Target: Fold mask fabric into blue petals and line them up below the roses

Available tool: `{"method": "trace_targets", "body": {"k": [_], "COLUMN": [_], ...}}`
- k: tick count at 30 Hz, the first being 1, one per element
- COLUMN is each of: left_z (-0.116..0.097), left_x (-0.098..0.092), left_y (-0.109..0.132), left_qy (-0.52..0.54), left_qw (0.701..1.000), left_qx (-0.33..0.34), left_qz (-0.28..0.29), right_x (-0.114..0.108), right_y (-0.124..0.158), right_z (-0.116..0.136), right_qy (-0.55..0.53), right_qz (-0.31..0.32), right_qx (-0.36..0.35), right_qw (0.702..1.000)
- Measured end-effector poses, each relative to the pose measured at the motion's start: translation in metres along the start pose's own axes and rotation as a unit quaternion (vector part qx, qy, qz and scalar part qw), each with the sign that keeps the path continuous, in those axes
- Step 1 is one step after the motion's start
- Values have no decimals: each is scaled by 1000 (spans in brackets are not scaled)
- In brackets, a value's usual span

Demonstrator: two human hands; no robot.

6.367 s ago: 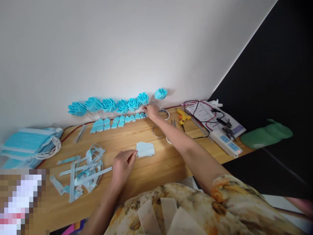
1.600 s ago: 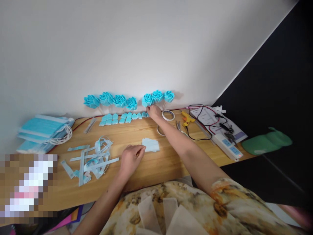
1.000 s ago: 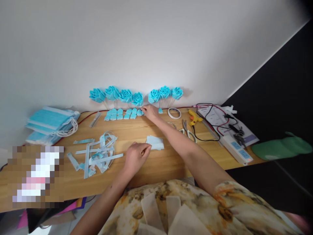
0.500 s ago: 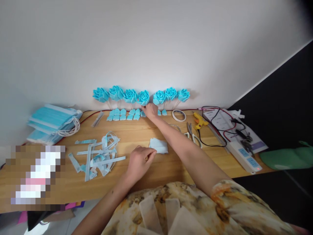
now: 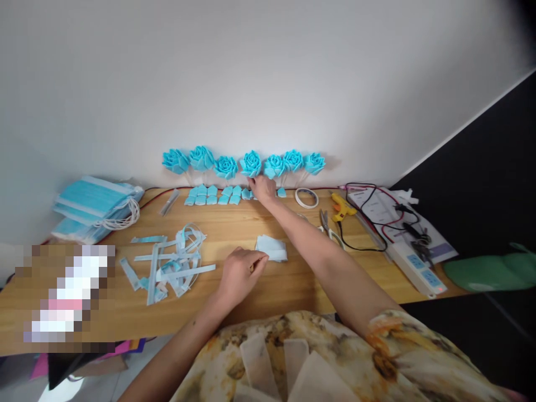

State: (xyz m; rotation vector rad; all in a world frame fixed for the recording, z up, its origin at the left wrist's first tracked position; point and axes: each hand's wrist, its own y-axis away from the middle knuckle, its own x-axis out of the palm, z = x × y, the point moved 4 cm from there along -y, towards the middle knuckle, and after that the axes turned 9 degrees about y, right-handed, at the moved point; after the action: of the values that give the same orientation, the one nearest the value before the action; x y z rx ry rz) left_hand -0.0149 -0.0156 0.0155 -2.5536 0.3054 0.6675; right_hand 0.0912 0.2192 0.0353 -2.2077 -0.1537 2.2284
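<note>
A row of blue paper roses leans against the white wall at the back of the wooden table [image 5: 259, 290]. My right hand [image 5: 263, 188] reaches to the row and is closed on the stem under one blue rose [image 5: 251, 163]. Below the roses lies a line of small folded blue pieces [image 5: 209, 194]. My left hand [image 5: 243, 272] rests curled on the table, its fingertips pinching the edge of a small stack of pale blue cut sheets [image 5: 272, 248].
Blue strips and loops lie in a heap [image 5: 167, 265] at the left, a stack of face masks [image 5: 94, 204] further back. To the right are a tape roll [image 5: 306, 197], scissors [image 5: 329, 226], a yellow glue gun [image 5: 341, 205], a power strip [image 5: 414, 265] and a green object [image 5: 489, 271].
The rose in my right hand has shifted right, closing the gap toward the three roses on the right. My left hand has stayed on the cut sheets.
</note>
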Motion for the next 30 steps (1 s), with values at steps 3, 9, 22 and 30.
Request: {"method": "trace_targets", "body": {"k": [3,9,22,30], "left_z": [0,5,-44,-10], "left_x": [1,1,-65,-37], "left_y": [0,-1,-36,-91], "left_qy": [-1,0,13,352], "left_qw": [1000,1000,970,934], "left_qx": [3,-1,108,-6], "left_qz": [1,-16,-216,-53], "right_x": [-7,-16,-54,-50], "right_y": [-3,13,117,155], "right_z": [4,9,-26,-28], "right_qy": [-30,-106,-284,-122], "right_qz": [-33,-81,-124,-66], "right_qx": [5,-69,-188,-194], "right_qw": [999,989,932,971]}}
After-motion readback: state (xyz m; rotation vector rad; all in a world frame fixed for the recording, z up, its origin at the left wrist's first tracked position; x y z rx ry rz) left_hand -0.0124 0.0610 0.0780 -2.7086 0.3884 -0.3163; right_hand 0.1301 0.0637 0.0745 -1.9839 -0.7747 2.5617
